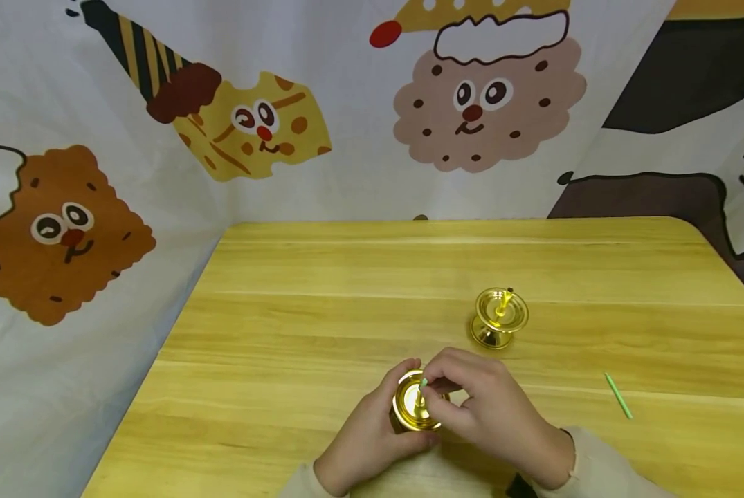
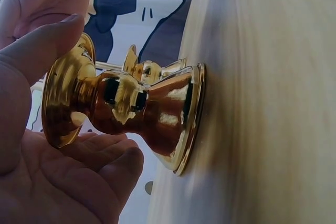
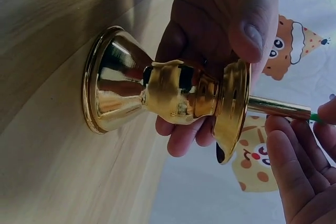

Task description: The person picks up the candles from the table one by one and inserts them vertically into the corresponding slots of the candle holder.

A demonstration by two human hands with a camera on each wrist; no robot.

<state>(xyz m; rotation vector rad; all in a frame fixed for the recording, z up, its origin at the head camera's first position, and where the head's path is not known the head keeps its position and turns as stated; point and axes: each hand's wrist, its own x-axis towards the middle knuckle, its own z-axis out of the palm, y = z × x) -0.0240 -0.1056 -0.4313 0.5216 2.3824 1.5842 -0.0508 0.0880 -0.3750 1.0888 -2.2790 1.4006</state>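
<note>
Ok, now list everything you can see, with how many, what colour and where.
Table: one, yellow wood, centre
Front holder: one, gold, front centre
Tube: one, gold, rising from the front holder's dish
Back holder: one, gold, farther back on the table
Loose stick: one, green, lying at right on the table
Held stick: one, green, at the tube's end, mostly hidden
Cloth: seemingly one, white, behind and beside the table
Prints: several, brown, yellow, pink and dark, on the cloth
Left hand: one, round the front holder
Right hand: one, pinching the held stick
Sleeves: two, beige, at the wrists
</note>
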